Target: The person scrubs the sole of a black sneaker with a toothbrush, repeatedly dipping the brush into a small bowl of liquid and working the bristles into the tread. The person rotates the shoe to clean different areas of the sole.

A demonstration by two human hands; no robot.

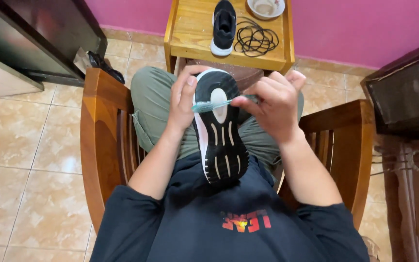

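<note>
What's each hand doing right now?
Left hand: closed on the black shoe, sole facing up.
Right hand: closed on a clear toothbrush laid across the sole.

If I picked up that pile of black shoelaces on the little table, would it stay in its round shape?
Probably not. The black laces lie in loose, thin loops, so they would likely flop and dangle. They look light, and pushing them across the wooden table would probably bunch them up.
</note>
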